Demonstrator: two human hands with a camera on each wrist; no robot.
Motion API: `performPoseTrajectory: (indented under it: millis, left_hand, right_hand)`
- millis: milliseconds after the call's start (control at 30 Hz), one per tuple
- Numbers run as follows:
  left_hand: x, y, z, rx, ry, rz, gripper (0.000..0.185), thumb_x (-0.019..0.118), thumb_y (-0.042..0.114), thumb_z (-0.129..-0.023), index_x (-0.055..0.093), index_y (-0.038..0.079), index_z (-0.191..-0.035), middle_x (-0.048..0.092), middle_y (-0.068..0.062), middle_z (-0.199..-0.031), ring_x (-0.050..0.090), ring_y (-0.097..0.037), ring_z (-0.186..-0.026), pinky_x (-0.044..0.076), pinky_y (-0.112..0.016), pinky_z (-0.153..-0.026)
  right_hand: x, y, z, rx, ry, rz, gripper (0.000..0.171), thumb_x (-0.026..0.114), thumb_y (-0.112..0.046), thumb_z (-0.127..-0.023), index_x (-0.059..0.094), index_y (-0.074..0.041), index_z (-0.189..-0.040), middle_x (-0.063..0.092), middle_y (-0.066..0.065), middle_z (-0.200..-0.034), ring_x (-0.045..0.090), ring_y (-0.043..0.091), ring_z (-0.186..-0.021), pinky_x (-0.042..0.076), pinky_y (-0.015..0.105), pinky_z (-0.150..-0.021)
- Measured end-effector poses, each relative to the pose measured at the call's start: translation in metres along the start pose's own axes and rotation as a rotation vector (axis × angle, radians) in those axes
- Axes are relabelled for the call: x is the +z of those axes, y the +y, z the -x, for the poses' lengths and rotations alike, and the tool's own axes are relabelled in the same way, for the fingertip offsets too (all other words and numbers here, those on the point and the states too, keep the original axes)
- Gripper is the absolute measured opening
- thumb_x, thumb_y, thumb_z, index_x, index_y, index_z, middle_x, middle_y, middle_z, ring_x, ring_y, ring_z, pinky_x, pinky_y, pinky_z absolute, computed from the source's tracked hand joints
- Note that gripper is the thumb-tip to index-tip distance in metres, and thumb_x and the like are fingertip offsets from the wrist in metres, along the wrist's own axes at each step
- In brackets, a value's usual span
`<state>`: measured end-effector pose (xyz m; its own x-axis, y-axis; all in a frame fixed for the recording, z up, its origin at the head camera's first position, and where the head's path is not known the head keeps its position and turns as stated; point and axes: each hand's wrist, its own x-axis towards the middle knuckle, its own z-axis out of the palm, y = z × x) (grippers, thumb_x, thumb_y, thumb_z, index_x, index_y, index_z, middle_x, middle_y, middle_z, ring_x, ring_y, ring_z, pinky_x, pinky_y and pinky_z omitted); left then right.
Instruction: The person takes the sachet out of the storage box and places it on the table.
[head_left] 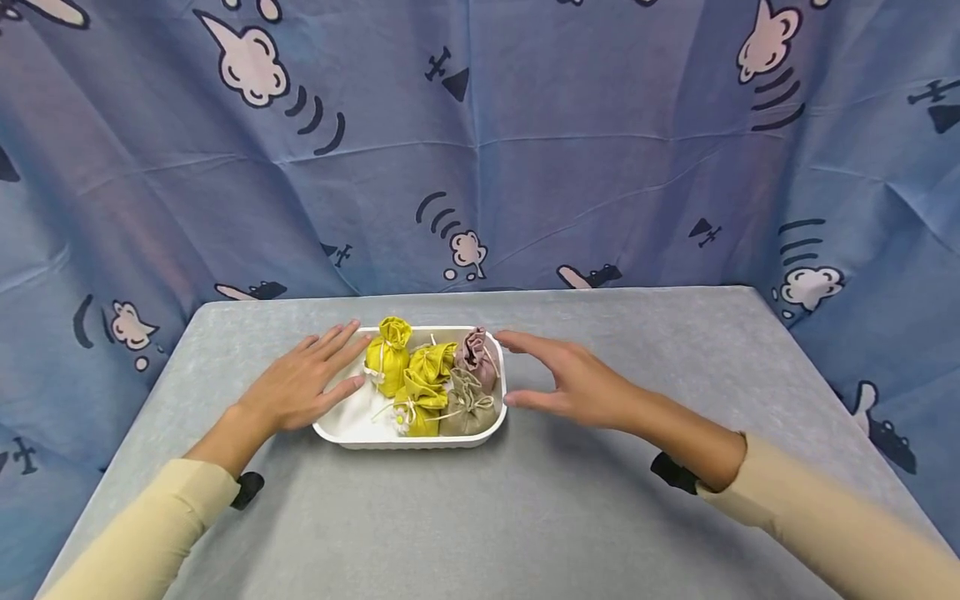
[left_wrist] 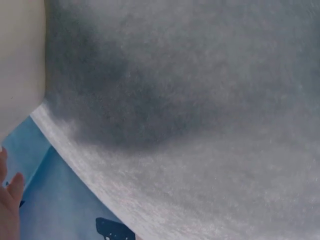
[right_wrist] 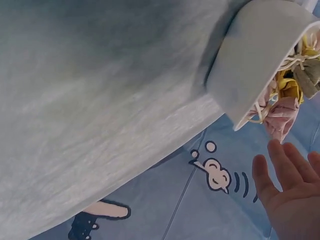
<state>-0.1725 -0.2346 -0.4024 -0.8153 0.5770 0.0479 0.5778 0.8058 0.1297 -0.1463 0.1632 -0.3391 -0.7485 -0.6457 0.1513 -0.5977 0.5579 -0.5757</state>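
**A:** Where do you stand with it?

**B:** Early, I'd judge. The tray (head_left: 352, 427) sits near the middle of the table (head_left: 525, 517), with every pouch lying inside it; none is lifted out or in my grip. My left hand (head_left: 303, 385) lies at the tray's 9 o'clock side, fingers straight, tips reaching over the rim, just beside the nearest yellow pouch (head_left: 387, 356). I can't tell whether they touch it. My right hand (head_left: 573, 379) is at 3 o'clock, spread and holding nothing, thumb close to the tray's wall, fingers pointing towards the pink pouch (head_left: 477, 354).

**A:** So nothing grasped?

**B:** Nothing. As I read it, everything with the pouches or the tray is left to do.

**A:** Count them for me.

**B:** Five pouches: three yellow, one pink at 1 o'clock in the tray, one olive pouch (head_left: 468, 407) at 5 o'clock. One tray. A patterned blue cloth (head_left: 600, 150) hangs behind at 12 o'clock.
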Motion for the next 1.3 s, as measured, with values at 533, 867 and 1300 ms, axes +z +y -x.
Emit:
performPoseTrajectory:
  millis: [533, 867, 1300]
  left_hand:
    - [0.004, 0.000, 0.001, -0.045, -0.017, -0.013, 0.068, 0.038, 0.049, -0.105, 0.021, 0.013, -0.160, 0.013, -0.007, -0.166, 0.017, -0.033, -0.151, 0.019, -0.058, -0.117]
    - [0.006, -0.001, 0.002, -0.050, -0.011, -0.024, 0.068, 0.038, 0.049, -0.105, 0.020, 0.014, -0.160, 0.013, -0.006, -0.167, 0.017, -0.032, -0.151, 0.019, -0.059, -0.117]
    - [0.005, 0.000, 0.001, -0.057, -0.034, -0.033, 0.070, 0.036, 0.051, -0.104, 0.019, 0.013, -0.160, 0.012, -0.007, -0.167, 0.015, -0.030, -0.152, 0.017, -0.059, -0.118]
  right_hand:
    - [0.025, -0.006, -0.011, -0.044, -0.027, -0.216, 0.071, 0.081, -0.015, -0.084, 0.048, -0.004, -0.146, 0.065, 0.011, -0.131, 0.062, 0.027, -0.120, 0.047, 0.044, -0.102]
    - [0.035, -0.004, -0.018, -0.041, -0.049, -0.281, 0.072, 0.081, -0.013, -0.083, 0.048, -0.006, -0.146, 0.063, 0.010, -0.133, 0.063, 0.022, -0.118, 0.048, 0.043, -0.102]
    - [0.046, -0.008, -0.028, 0.007, -0.092, -0.230, 0.079, 0.083, -0.009, -0.080, 0.045, -0.008, -0.149, 0.055, 0.013, -0.143, 0.062, 0.023, -0.120, 0.045, 0.039, -0.105]
